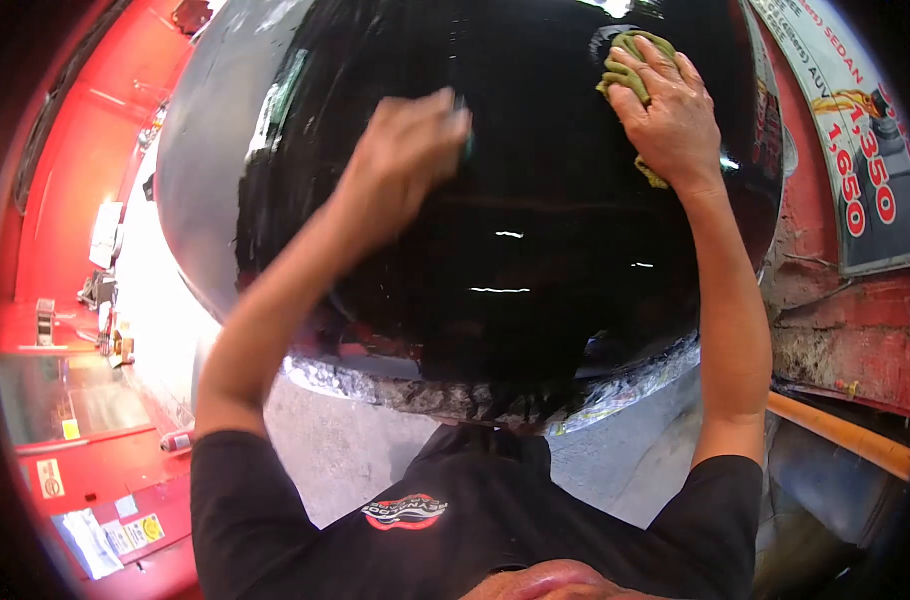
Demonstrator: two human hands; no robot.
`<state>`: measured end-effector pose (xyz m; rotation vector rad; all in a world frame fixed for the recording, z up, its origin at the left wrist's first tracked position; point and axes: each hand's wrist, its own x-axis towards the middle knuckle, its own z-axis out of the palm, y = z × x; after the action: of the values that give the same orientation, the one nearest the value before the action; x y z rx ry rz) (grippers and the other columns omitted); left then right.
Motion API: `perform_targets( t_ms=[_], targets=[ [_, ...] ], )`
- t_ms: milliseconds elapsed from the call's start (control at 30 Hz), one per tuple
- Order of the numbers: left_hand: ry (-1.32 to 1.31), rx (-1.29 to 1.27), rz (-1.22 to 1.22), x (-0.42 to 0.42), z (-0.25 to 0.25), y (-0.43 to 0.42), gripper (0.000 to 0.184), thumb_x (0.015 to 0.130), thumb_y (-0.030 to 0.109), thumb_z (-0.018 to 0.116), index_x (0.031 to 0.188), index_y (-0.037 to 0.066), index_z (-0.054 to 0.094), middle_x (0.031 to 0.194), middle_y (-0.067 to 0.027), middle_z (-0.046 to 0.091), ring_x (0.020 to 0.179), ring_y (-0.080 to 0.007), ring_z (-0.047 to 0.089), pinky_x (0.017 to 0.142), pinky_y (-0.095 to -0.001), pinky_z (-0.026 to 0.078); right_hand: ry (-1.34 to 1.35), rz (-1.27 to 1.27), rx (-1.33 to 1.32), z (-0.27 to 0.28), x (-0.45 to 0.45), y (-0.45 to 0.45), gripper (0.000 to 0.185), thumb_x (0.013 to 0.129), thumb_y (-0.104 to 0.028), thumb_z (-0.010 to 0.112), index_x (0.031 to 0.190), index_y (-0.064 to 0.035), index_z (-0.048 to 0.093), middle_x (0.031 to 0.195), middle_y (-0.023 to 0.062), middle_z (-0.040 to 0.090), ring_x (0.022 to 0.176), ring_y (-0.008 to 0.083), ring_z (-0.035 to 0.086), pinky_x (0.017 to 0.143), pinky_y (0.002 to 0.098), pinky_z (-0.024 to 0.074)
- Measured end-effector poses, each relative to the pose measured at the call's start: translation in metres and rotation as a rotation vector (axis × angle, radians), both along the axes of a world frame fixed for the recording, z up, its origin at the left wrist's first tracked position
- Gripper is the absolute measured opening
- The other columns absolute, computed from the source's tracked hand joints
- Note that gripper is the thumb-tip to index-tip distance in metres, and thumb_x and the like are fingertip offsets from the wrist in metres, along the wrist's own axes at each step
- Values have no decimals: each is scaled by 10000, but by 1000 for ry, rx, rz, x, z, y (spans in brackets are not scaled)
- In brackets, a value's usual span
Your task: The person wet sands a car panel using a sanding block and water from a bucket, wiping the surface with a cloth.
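A glossy black rounded panel, apparently a car's hood (535, 240), fills the middle of the head view. At its far right side, my right hand (670, 125) is closed on a bunched olive-green cloth (630, 80), pressing it against the surface; a loose end of the cloth shows under the wrist. My left hand (400, 145) is over the panel's left half, smeared by motion with its fingers curled. A small greenish edge shows at its fingertips, too blurred to name. Whether that hand touches the panel I cannot tell.
Crinkled plastic-like sheeting (375, 388) runs along the panel's near edge, close to my body. To the right stand a price sign (860, 150) and an orange bar (845, 435). Red cabinets or walls (65, 240) with small items line the left.
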<state>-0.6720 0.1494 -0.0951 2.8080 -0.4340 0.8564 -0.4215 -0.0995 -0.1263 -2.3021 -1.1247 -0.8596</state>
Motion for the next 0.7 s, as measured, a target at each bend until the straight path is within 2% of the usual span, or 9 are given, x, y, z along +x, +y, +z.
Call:
perform_targets(
  t_ms=[67, 100, 200, 267, 333, 400, 433, 567, 700],
  targets=[
    [-40, 85, 11, 112, 23, 28, 383, 915, 6, 698, 1294, 62, 685, 1365, -213, 660, 1208, -404, 624, 1040, -475, 493, -9, 2, 33, 1, -2, 0, 447, 972, -402, 603, 1359, -213, 720, 1504, 73, 614, 1424, 371, 508, 1237, 465, 342],
    [-94, 125, 10, 171, 33, 38, 66, 934, 120, 656, 972, 83, 694, 956, -146, 718, 976, -359, 667, 857, -498, 460, 0, 19, 34, 2, 0, 0, 446, 970, -397, 597, 1360, -218, 720, 1501, 72, 616, 1422, 362, 511, 1237, 464, 342],
    [-60, -72, 106, 284, 24, 77, 112, 911, 179, 710, 945, 78, 747, 993, -172, 744, 1018, -363, 686, 923, -480, 513, 33, 89, -3, 13, -2, -2, 442, 966, -391, 596, 1354, -224, 724, 1497, 76, 619, 1426, 361, 509, 1238, 459, 338],
    [-200, 28, 186, 293, 10, 81, 107, 903, 163, 720, 965, 79, 744, 972, -171, 739, 990, -380, 684, 885, -492, 516, 30, 58, 23, 14, -10, -4, 406, 958, -395, 598, 1294, -201, 719, 1454, 86, 628, 1389, 348, 527, 1203, 474, 369],
    [-187, 7, 113, 249, 17, 53, 117, 905, 164, 715, 977, 77, 741, 961, -175, 734, 977, -388, 680, 869, -500, 512, -10, 104, 86, 30, -21, -4, 353, 931, -359, 625, 1154, -104, 722, 1328, 142, 672, 1282, 330, 590, 1133, 473, 421],
    [-75, -28, 13, 174, 24, 14, 128, 917, 170, 695, 984, 68, 734, 957, -174, 727, 963, -388, 676, 870, -508, 493, 16, 18, 44, 12, -10, -2, 414, 963, -418, 588, 1307, -223, 708, 1471, 68, 613, 1399, 355, 515, 1200, 489, 372],
    [-29, 66, 48, 123, 15, -5, 360, 925, 21, 711, 1281, 73, 700, 1352, -201, 669, 1207, -392, 627, 1045, -479, 491, 30, -24, 23, 3, -4, -1, 457, 979, -448, 569, 1384, -283, 701, 1542, 31, 584, 1458, 368, 478, 1234, 497, 348],
    [50, -78, -4, -37, -14, -85, 389, 853, 4, 755, 1232, 87, 723, 1366, -186, 651, 1195, -391, 632, 1000, -489, 520, 4, -64, -10, -4, 1, 0, 473, 982, -478, 549, 1405, -313, 683, 1562, 7, 565, 1466, 385, 463, 1231, 512, 352],
    [110, -78, -18, -15, -6, -71, 407, 897, -13, 724, 1286, 106, 722, 1451, -188, 620, 1238, -401, 610, 1048, -487, 512, 33, -49, 14, 4, -5, 2, 485, 975, -456, 542, 1402, -279, 688, 1546, 41, 578, 1447, 387, 485, 1238, 512, 337]
  ],
)
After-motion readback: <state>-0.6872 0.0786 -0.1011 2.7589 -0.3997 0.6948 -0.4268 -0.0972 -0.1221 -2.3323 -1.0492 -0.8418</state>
